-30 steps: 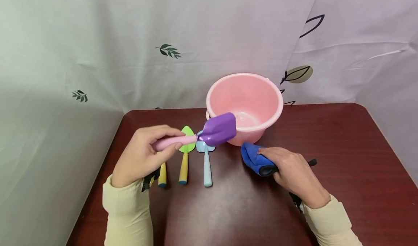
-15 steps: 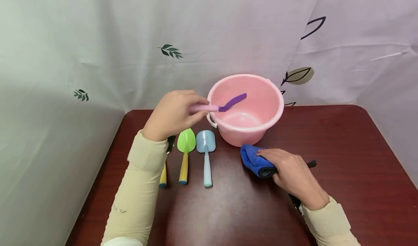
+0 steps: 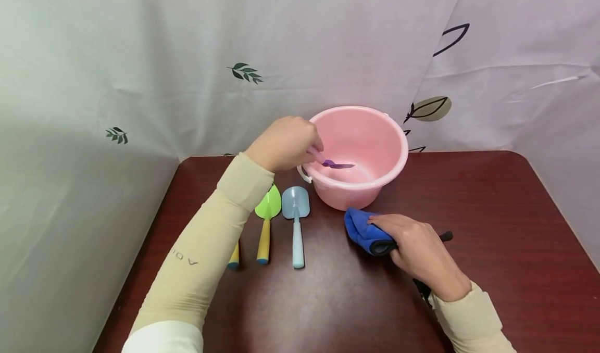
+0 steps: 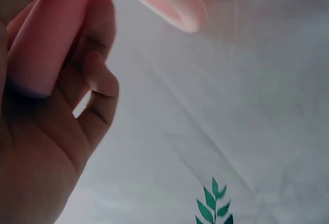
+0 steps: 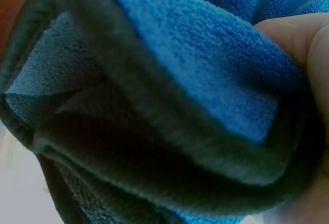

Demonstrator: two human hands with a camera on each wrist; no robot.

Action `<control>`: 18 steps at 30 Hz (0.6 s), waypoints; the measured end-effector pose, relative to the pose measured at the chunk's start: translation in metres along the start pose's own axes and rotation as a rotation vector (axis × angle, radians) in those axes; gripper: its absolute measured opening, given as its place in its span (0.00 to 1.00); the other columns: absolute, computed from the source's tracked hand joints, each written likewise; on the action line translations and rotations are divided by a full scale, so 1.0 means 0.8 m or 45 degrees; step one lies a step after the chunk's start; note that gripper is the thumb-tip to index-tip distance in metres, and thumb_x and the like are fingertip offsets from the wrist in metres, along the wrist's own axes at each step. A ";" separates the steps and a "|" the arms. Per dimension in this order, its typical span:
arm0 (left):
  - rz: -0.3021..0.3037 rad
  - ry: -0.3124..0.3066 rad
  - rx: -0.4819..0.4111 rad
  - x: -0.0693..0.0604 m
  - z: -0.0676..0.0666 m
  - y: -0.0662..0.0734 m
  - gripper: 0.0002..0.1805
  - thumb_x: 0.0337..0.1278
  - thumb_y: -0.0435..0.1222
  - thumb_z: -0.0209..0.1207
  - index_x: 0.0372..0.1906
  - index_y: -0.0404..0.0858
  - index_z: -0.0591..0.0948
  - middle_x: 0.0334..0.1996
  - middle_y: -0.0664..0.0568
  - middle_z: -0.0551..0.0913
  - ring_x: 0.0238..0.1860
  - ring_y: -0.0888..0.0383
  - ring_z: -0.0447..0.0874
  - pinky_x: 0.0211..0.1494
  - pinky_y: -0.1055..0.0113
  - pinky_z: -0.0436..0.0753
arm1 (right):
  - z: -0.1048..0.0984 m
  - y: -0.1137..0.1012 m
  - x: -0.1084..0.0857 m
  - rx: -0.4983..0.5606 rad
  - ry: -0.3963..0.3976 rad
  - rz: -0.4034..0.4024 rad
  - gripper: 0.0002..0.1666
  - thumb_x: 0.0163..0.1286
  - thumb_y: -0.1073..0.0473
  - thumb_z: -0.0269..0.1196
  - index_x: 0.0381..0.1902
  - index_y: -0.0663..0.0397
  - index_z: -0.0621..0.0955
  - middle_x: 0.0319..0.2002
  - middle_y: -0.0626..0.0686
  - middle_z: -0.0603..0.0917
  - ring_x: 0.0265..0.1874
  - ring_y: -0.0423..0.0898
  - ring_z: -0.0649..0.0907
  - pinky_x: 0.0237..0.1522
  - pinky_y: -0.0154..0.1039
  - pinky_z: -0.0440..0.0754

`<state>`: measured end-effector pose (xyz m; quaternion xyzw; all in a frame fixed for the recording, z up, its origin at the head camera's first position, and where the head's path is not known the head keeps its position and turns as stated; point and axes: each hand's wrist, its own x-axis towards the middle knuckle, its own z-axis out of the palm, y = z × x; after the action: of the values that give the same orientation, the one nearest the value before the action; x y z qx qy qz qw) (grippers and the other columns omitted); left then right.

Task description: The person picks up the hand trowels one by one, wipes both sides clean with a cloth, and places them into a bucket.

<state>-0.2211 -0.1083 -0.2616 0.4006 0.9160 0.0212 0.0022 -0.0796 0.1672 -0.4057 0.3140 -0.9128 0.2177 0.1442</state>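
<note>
My left hand reaches over the left rim of a pink bucket. It grips the pink handle of a toy shovel, whose purple blade lies inside the bucket's mouth, seen nearly edge-on. Whether the blade touches the bottom I cannot tell. In front of the bucket, my right hand holds a folded blue cloth with dark edging. Up close, the right wrist view shows the cloth's folds, with part of the hand at the right edge.
Left of the cloth lie a light blue shovel and a green trowel with a yellow handle. Another yellow handle shows partly under the left arm. A patterned curtain stands behind the dark red table.
My left hand has carried the purple shovel up and to the right, from above the other tools into the bucket's mouth. The right hand and cloth have hardly moved.
</note>
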 end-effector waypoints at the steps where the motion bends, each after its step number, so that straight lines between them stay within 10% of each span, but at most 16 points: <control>1: -0.006 -0.025 0.003 0.004 0.000 0.000 0.05 0.59 0.37 0.68 0.30 0.49 0.91 0.25 0.61 0.85 0.31 0.57 0.80 0.39 0.60 0.76 | 0.000 0.000 0.000 0.000 0.001 0.000 0.37 0.42 0.77 0.59 0.53 0.53 0.85 0.49 0.50 0.87 0.50 0.48 0.85 0.40 0.51 0.85; 12: -0.072 -0.322 -0.007 0.034 0.004 0.003 0.06 0.60 0.38 0.64 0.34 0.48 0.92 0.33 0.58 0.87 0.37 0.56 0.80 0.47 0.59 0.77 | 0.001 0.000 0.000 0.008 -0.009 0.008 0.36 0.42 0.77 0.58 0.53 0.53 0.85 0.49 0.50 0.87 0.50 0.48 0.85 0.41 0.51 0.85; 18: -0.080 -0.360 -0.037 0.039 0.019 -0.001 0.06 0.60 0.41 0.65 0.33 0.48 0.91 0.28 0.60 0.86 0.34 0.58 0.81 0.49 0.59 0.76 | 0.001 -0.001 0.001 0.012 -0.029 0.008 0.37 0.43 0.78 0.59 0.54 0.53 0.85 0.50 0.50 0.87 0.50 0.48 0.85 0.41 0.52 0.85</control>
<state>-0.2426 -0.0850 -0.2761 0.3708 0.9182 -0.0222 0.1378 -0.0797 0.1657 -0.4062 0.3142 -0.9143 0.2189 0.1316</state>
